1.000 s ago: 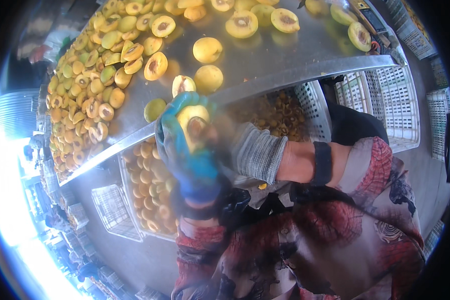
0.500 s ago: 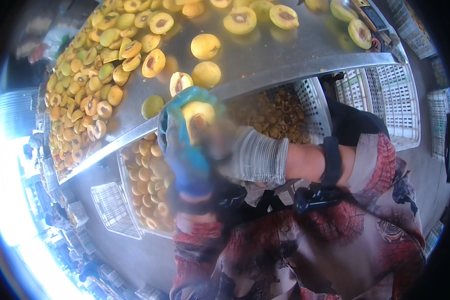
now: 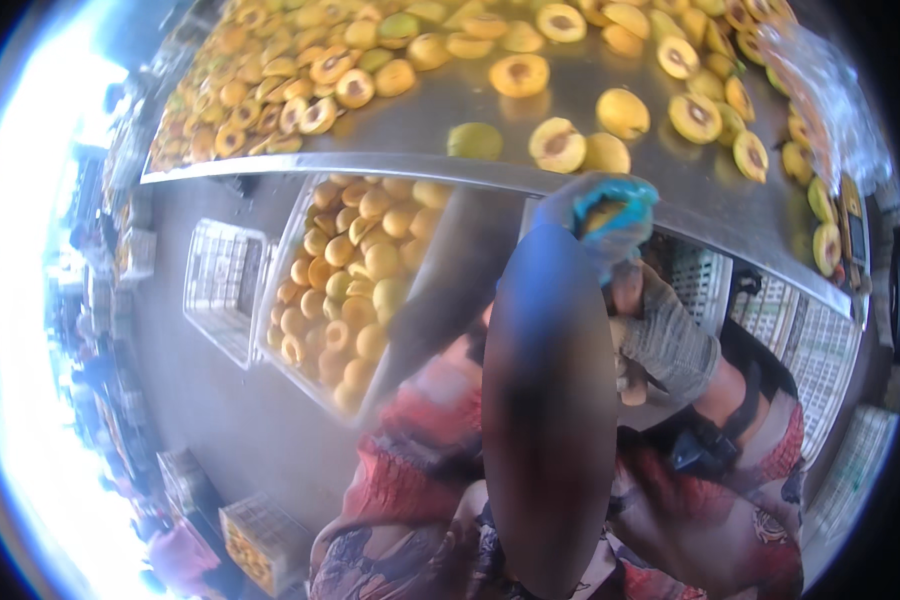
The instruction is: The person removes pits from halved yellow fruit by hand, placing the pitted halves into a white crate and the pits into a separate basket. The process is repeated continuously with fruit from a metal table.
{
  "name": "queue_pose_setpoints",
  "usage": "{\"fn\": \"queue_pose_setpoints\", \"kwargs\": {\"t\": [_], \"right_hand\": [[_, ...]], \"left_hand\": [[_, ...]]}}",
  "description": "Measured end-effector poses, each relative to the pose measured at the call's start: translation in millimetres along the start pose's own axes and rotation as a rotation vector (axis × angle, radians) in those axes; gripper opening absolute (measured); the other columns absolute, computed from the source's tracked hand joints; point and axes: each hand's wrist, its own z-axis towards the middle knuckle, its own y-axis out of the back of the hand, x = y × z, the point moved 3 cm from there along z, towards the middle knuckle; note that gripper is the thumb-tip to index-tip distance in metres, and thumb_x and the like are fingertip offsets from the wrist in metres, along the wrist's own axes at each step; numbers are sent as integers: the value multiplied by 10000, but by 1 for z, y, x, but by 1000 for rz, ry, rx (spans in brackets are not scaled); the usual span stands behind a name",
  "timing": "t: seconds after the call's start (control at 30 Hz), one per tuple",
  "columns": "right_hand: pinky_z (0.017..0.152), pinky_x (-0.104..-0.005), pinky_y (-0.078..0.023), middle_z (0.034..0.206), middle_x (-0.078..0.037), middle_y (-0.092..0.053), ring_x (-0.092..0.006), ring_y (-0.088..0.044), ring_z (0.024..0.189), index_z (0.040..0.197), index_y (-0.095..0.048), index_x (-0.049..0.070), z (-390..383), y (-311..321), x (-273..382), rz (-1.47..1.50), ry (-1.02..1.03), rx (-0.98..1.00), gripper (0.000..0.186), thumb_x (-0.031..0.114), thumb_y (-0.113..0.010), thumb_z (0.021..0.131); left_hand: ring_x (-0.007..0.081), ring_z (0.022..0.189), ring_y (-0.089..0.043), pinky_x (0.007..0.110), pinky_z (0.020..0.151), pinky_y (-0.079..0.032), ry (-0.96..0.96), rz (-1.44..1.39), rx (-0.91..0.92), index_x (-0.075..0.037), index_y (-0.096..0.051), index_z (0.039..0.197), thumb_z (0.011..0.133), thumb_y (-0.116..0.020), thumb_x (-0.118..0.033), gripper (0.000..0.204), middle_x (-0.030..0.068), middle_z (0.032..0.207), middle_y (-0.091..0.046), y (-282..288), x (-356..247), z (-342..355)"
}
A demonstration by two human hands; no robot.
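Note:
My left hand (image 3: 577,225), in a blue and teal glove, is raised at the near edge of the metal table. Its fingers are curled round a yellow peach half (image 3: 600,214), only a little of which shows. Just below, my right hand (image 3: 660,325) wears a grey knitted glove with bare fingertips. Those fingers are bent closed, and what they may hold cannot be made out. A blurred oval patch hides my left forearm. On the metal table (image 3: 400,135), a whole-looking peach (image 3: 475,141) and a cut peach half (image 3: 557,146) lie beyond my hands.
Many peach halves (image 3: 260,90) cover the table's far and left parts. Below its edge, a white crate (image 3: 295,235) holds peaches, with another white crate (image 3: 220,280) beside it. More crates (image 3: 820,360) stand at right. A clear plastic bag (image 3: 830,100) lies far right.
The view has swung left, so the table and crates sit differently. My left hand has closed further over the peach half, and my right hand has dropped away from the fruit.

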Motion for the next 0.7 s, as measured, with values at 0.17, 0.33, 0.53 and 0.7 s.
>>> {"fn": "queue_pose_setpoints", "kwargs": {"t": [0.17,0.33,0.53,0.7], "right_hand": [[705,-338,-490,973,-101,-584,-173,-599,813,1176,-440,72,1,-5,-6,-122,-239,1,444,126,-661,795],[606,-312,-470,878,-90,-567,-167,-581,723,1124,-457,59,1,-12,-7,-131,-298,16,386,116,-649,795],[487,-280,-446,765,-77,-547,-158,-560,614,1063,-478,43,-4,-12,-1,-142,-316,-47,316,104,-635,796],[388,-254,-426,671,-66,-530,-152,-542,524,1012,-495,29,-2,-16,-8,-149,-342,-38,259,94,-624,796]], "left_hand": [[91,834,-569,231,737,-482,-93,10,-54,1,-576,1111,848,-622,-52,272,44,968,-615,3,9,-7],[71,836,-558,239,757,-482,-79,-128,-83,2,-612,975,816,-643,-26,165,36,911,-634,8,8,-7],[66,826,-554,231,757,-481,-4,-122,132,8,-612,947,821,-638,-19,132,25,896,-625,10,4,4],[61,818,-547,231,756,-480,38,-70,82,5,-617,946,822,-642,-24,129,16,887,-621,20,11,-4]]}}
